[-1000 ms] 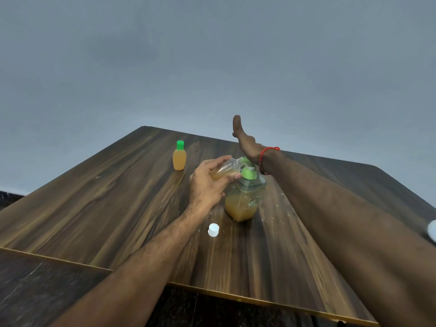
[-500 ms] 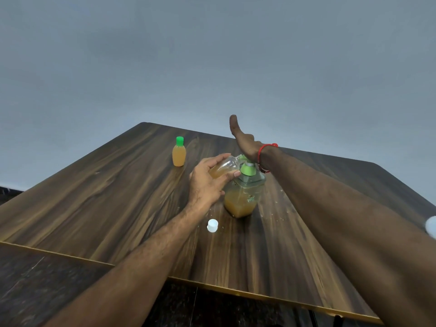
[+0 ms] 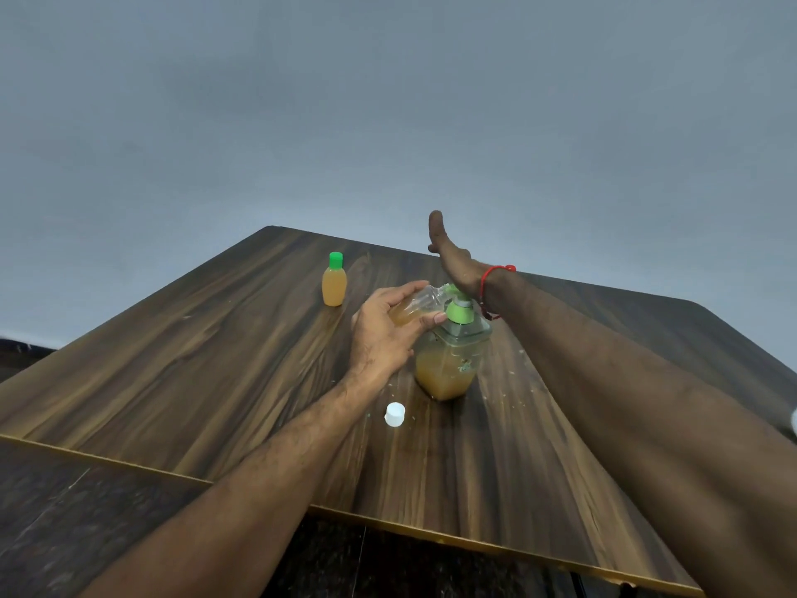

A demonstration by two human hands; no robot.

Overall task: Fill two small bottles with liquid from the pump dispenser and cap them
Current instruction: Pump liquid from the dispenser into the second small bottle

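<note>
1. Upper left of centre, one small orange-filled plastic bottle with a green cap (image 3: pixel 334 280) stands finished on the dark wood-grain bench (image 3: pixel 194 360).
2. At centre, the left hand (image 3: pixel 381 338) grips a tilted clear small bottle (image 3: pixel 412 308), partly filled, at the spout of the clear square pump dispenser (image 3: pixel 450 360).
3. The right hand (image 3: pixel 453 261), fingers straight, presses the pump.
4. The loose white cap (image 3: pixel 394 414) waits just below; capping remains.

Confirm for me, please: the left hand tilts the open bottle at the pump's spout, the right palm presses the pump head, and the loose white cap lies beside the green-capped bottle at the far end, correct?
Not quite. In the head view the white cap lies near the pump dispenser, in front of it and well apart from the green-capped bottle. The rest holds: the left hand tilts the open bottle at the spout, and the right hand presses the pump head.
</note>
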